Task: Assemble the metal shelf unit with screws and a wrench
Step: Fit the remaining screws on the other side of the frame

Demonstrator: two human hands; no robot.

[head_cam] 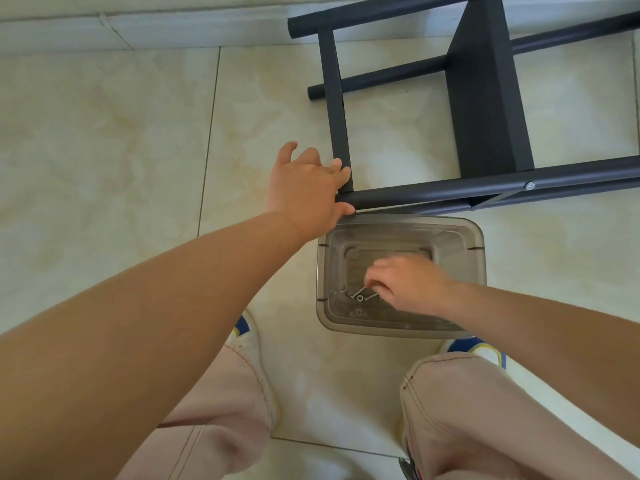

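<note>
The step looks like fetching a screw: the right hand [408, 284] reaches into the tub [478, 244], fingers curled over loose screws [360, 294], though whether it pinches one I cannot tell. The left hand [308, 187] grips the frame [485, 98] corner just beyond the tub. Next, seating a screw there needs steady alignment. The frame is matte black, lying on the floor beyond the tub

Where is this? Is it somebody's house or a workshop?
Probably a room in a home, though I can't be sure. The glossy cream floor tiles meet a pale wall base, and the person works on the floor, with no workbench in view, beside a clear plastic tub.
</note>
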